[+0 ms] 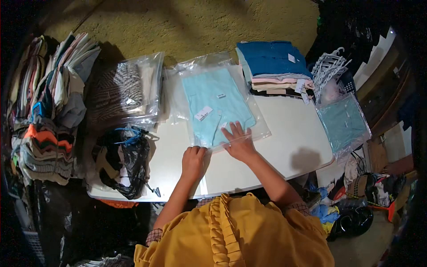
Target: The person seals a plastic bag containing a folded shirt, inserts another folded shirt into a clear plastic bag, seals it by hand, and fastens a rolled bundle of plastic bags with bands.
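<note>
A folded light-blue garment (pixel 209 95) with white tags lies flat inside a clear plastic bag (pixel 261 127) in the middle of the table. My left hand (pixel 194 163) is at the bag's lower left corner, its fingers curled together on the edge of the plastic. Spread fingers of my right hand (pixel 240 144) lie over the lower right part of the garment, near the bag's front edge. The plastic partly covers the fingertips' area, and I cannot tell whether they are under or on top of it.
Bagged striped clothes (pixel 122 91) lie left of the garment, with a black plastic bag (pixel 135 155) in front. Tall clothing piles (pixel 49 147) line the left side. Folded blue clothes (pixel 275 60), white hangers (pixel 329 66) and a bagged teal garment (pixel 343 122) are at the right.
</note>
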A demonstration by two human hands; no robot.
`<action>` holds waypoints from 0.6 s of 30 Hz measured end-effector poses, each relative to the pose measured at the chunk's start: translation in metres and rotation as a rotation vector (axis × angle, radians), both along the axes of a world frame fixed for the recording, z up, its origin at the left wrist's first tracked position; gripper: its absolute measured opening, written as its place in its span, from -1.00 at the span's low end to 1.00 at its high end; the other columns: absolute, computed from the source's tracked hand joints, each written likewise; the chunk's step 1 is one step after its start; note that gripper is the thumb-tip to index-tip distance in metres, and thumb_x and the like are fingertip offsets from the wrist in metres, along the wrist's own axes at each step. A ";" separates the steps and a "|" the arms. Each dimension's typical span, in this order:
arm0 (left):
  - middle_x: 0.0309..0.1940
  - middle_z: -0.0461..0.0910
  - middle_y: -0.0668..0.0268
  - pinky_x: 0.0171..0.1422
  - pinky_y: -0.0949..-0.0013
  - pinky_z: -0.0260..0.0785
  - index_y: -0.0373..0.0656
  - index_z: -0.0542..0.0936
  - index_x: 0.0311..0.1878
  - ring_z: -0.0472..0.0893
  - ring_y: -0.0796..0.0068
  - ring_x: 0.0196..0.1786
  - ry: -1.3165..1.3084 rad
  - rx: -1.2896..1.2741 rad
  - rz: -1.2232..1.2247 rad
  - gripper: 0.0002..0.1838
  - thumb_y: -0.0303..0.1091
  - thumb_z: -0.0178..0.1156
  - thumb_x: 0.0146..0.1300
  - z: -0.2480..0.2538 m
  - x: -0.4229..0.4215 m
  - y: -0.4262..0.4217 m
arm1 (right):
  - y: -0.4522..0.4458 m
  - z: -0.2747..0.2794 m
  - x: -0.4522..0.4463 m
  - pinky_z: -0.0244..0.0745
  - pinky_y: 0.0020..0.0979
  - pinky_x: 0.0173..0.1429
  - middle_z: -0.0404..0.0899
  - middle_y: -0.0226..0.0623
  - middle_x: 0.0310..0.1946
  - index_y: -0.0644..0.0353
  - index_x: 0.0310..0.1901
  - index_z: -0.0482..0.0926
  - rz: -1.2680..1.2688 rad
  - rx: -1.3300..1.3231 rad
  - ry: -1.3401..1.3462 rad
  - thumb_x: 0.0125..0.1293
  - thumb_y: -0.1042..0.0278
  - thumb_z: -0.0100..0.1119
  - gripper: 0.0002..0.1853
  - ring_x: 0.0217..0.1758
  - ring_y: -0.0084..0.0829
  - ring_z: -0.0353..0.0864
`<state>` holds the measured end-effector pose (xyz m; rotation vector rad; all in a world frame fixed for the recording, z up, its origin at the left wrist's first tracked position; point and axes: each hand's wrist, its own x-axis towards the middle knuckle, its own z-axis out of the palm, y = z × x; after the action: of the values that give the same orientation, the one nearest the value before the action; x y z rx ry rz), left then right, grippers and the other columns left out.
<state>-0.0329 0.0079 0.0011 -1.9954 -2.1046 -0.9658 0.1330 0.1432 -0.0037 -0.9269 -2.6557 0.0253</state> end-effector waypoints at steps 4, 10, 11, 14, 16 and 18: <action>-0.33 0.54 0.15 -0.13 0.18 0.36 -0.16 0.58 -0.26 0.49 0.11 -0.22 -0.009 0.019 0.018 -0.82 -0.47 0.19 0.00 0.000 0.002 -0.001 | 0.002 -0.009 -0.002 0.16 0.28 0.13 0.28 0.03 0.26 0.04 0.22 0.38 -0.036 0.035 0.037 0.22 -0.06 0.06 -0.42 0.38 0.00 0.17; -0.35 0.55 0.16 -0.15 0.18 0.36 -0.19 0.59 -0.28 0.50 0.13 -0.25 -0.012 0.048 0.017 -0.81 -0.50 0.20 -0.05 0.001 0.002 -0.005 | -0.003 -0.003 0.001 0.12 0.29 0.18 0.24 0.04 0.29 0.09 0.24 0.35 -0.022 -0.023 0.022 0.24 -0.05 0.04 -0.41 0.39 0.04 0.13; -0.36 0.55 0.16 -0.16 0.17 0.37 -0.20 0.60 -0.29 0.50 0.14 -0.26 -0.018 0.057 0.012 -0.80 -0.51 0.20 -0.07 0.000 0.001 -0.005 | -0.006 -0.003 0.004 0.11 0.27 0.20 0.23 0.03 0.29 0.12 0.24 0.35 -0.027 -0.060 0.033 0.25 -0.06 0.04 -0.40 0.39 0.05 0.12; -0.34 0.58 0.14 -0.15 0.19 0.39 -0.23 0.61 -0.27 0.53 0.11 -0.26 -0.129 -0.116 -0.066 -0.83 -0.53 0.22 -0.01 0.020 -0.013 -0.020 | -0.025 0.006 0.026 0.10 0.14 0.29 0.24 0.04 0.29 0.24 0.24 0.33 0.013 -0.237 -0.011 0.27 -0.08 0.02 -0.36 0.38 0.06 0.12; -0.30 0.61 0.13 -0.10 0.25 0.42 -0.23 0.62 -0.23 0.56 0.12 -0.22 -0.434 -0.138 -0.149 -0.82 -0.52 0.25 0.04 0.062 -0.022 -0.038 | -0.027 0.051 0.056 0.15 -0.06 0.34 0.32 0.07 0.23 0.31 0.22 0.33 0.153 -0.562 -0.206 0.29 -0.07 0.02 -0.35 0.34 0.01 0.22; -0.28 0.63 0.17 -0.03 0.31 0.41 -0.23 0.63 -0.22 0.61 0.26 -0.13 -0.466 0.030 -0.085 -0.83 -0.53 0.26 0.07 0.152 -0.023 -0.064 | -0.025 0.137 0.089 0.22 -0.22 0.32 0.39 0.10 0.15 0.34 0.19 0.36 0.321 -0.870 -0.177 0.26 -0.04 0.09 -0.36 0.27 -0.04 0.33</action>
<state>-0.0558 -0.0560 0.1533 -2.0099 -2.2033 -1.6011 0.2220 0.1185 0.1330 -0.7071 -2.9301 1.3029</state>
